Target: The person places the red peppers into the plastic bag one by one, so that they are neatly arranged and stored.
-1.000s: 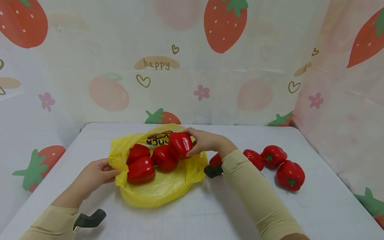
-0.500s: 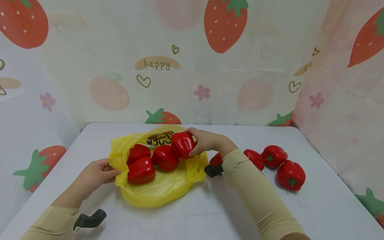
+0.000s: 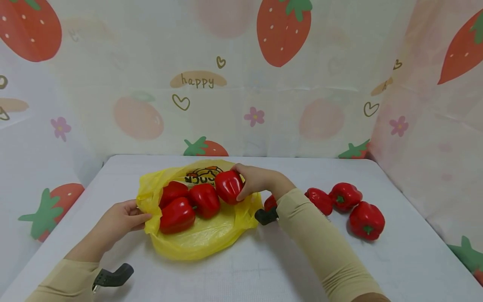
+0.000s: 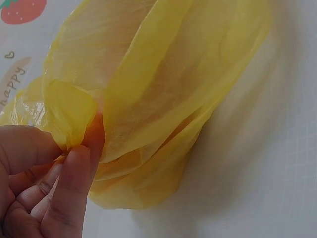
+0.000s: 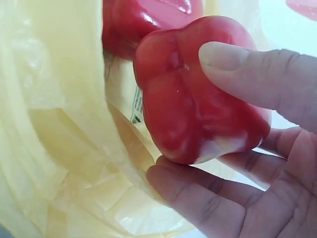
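Note:
A yellow plastic bag (image 3: 196, 247) lies on the table with its mouth spread toward me. My left hand (image 3: 122, 220) pinches the bag's left rim between thumb and fingers, as the left wrist view shows close up with the gathered film (image 4: 72, 116). Inside the bag rest three red bell peppers, one of them at the lower left (image 3: 177, 215). My right hand (image 3: 260, 181) holds another red bell pepper (image 3: 228, 186) within the bag's right side. In the right wrist view, thumb and fingers curl round that pepper (image 5: 193, 104), close beside a second one (image 5: 153, 20).
To the right on the white table (image 3: 241, 277) lie more red bell peppers, one (image 3: 366, 221) nearest the right edge and one (image 3: 271, 203) partly behind my right sleeve. A strawberry-print cloth (image 3: 241, 92) hangs behind and at both sides.
My right hand shifts slightly right, then a little lower, with its bell pepper. The middle pepper in the bag rolls slightly left. My left hand keeps its place on the rim.

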Available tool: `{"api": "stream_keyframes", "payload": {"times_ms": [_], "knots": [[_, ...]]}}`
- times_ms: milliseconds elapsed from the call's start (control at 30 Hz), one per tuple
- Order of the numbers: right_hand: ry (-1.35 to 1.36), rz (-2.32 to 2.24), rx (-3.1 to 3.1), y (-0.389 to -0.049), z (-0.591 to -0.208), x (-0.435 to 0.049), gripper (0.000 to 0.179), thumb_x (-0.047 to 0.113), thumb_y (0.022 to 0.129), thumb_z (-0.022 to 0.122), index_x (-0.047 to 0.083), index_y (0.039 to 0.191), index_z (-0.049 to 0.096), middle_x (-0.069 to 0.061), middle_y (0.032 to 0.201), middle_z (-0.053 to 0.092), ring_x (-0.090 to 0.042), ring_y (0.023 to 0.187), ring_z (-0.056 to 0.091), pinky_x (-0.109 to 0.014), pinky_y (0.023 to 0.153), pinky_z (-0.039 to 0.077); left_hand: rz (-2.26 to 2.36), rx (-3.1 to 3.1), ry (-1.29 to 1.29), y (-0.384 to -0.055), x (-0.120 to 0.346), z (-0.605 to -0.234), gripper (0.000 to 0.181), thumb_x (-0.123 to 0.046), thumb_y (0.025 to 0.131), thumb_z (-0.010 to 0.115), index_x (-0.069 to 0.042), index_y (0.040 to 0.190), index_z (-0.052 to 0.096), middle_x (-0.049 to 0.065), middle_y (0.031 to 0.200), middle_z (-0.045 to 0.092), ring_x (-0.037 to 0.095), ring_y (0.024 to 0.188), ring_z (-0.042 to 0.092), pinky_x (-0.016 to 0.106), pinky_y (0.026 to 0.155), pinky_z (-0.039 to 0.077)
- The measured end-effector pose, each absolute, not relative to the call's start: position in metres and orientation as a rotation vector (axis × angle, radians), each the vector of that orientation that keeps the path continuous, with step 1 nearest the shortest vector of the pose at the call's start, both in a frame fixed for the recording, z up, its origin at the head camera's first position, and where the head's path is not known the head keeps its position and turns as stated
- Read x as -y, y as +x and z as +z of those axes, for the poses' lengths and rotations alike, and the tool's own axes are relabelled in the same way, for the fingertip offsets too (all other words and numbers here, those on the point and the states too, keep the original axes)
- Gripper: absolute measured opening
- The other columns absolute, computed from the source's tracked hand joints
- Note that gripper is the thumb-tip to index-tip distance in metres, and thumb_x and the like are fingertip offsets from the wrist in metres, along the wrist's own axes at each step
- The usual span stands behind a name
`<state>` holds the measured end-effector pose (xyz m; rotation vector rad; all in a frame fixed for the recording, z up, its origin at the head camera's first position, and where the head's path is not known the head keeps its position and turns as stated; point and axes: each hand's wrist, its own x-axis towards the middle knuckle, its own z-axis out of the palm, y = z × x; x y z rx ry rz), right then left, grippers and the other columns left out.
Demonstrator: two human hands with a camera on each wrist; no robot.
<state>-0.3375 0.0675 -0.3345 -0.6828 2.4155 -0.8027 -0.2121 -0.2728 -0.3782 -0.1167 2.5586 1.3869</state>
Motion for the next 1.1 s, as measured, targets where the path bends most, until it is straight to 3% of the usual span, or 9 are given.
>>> {"api": "stream_keyframes", "payload": {"times_ms": [333, 700, 1100], "knots": [[-0.682, -0.709, -2.466, -0.339, -0.336, -0.062, 0.079, 0.02, 0.065, 0.083, 0.018, 0.129, 0.036, 0.002, 0.119, 0.05, -0.017, 0.109, 0.046, -0.036, 0.092, 0.045, 1.395, -2.551, -0.129, -0.213, 0.274, -0.379, 0.064, -0.034, 0.083, 0.066, 0.001, 0.131, 0.044, 0.02, 0.123, 0.055, 0.023, 0.097, 0.062, 0.036, 0.08, 0.053], [-0.736, -0.592, -2.521, -0.336, -0.338, -0.051, 0.079, 0.022, 0.067, 0.082, 0.013, 0.131, 0.035, 0.001, 0.117, 0.05, -0.017, 0.107, 0.046, -0.031, 0.086, 0.049, 1.436, -2.558, -0.102, -0.212, 0.279, -0.376, 0.067, -0.037, 0.083, 0.065, 0.002, 0.133, 0.041, 0.021, 0.122, 0.056, 0.024, 0.098, 0.062, 0.037, 0.08, 0.053], [-0.75, -0.482, -2.529, -0.338, -0.341, -0.042, 0.087, 0.031, 0.069, 0.08, 0.015, 0.138, 0.03, -0.001, 0.123, 0.049, -0.017, 0.111, 0.045, -0.033, 0.093, 0.045, 1.425, -2.55, -0.119, -0.21, 0.28, -0.376, 0.066, -0.037, 0.084, 0.063, 0.001, 0.133, 0.041, 0.019, 0.12, 0.057, 0.024, 0.098, 0.062, 0.039, 0.082, 0.052]]}}
